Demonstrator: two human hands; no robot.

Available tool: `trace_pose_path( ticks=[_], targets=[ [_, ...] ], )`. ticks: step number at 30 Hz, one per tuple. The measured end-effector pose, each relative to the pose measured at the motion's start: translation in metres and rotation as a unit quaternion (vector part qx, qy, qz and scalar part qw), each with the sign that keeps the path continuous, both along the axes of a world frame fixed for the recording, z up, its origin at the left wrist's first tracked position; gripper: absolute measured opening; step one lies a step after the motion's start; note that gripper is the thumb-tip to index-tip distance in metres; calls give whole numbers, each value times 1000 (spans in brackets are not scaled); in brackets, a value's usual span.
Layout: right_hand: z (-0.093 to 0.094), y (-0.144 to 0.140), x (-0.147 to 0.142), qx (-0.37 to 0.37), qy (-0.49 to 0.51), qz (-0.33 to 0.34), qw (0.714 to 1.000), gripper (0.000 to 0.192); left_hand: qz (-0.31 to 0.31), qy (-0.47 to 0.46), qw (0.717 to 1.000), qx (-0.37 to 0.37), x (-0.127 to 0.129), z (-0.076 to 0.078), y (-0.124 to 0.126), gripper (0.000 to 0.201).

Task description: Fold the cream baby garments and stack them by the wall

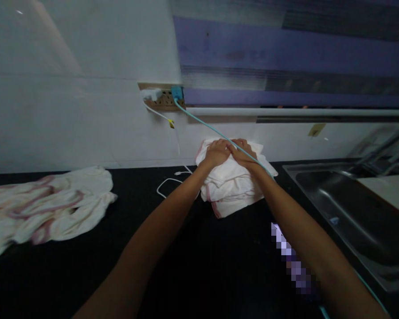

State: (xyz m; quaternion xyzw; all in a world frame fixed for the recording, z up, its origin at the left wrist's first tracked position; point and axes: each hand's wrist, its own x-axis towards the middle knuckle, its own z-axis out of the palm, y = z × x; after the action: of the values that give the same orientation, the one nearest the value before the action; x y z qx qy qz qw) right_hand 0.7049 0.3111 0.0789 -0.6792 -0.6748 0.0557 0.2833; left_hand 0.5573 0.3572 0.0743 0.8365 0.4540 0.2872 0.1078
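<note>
A folded white towel point(229, 179) with a pinkish-red edge lies in soft layers on the dark counter, close against the wall. My left hand point(217, 152) rests on top of it, toward the back, with the fingers stretched out. Beside it, and touching it near the thumbs, my right hand point(242, 151) presses flat on the same towel. A light-blue cable point(208, 126) crosses in front of my right hand and runs down along the right forearm. Farther left, a second white towel point(76, 206) with pinkish stripes sits crumpled on the counter.
A wall socket strip point(166, 101) holds a white plug and a blue plug. The loop of a white cord point(168, 180) lies left of the folded towel. To the right is a steel sink point(339, 199). A pixelated device screen point(294, 261) is partly behind my right forearm.
</note>
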Motion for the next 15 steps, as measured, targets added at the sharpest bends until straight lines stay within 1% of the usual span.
trace_pose_path(
  ticks=[6, 12, 15],
  targets=[
    [-4, 1, -2, 17, 0, -6, 1000, 52, -7, -4, 1000, 19, -3, -4, 4, 34],
    [-8, 11, -3, 10, -12, -14, 1000, 47, 1, -11, 1000, 19, -1, -8, 7, 31],
    [-7, 11, -6, 5, -6, -22, 1000, 47, 2, -17, 1000, 11, -1, -4, 4, 31]
  ],
)
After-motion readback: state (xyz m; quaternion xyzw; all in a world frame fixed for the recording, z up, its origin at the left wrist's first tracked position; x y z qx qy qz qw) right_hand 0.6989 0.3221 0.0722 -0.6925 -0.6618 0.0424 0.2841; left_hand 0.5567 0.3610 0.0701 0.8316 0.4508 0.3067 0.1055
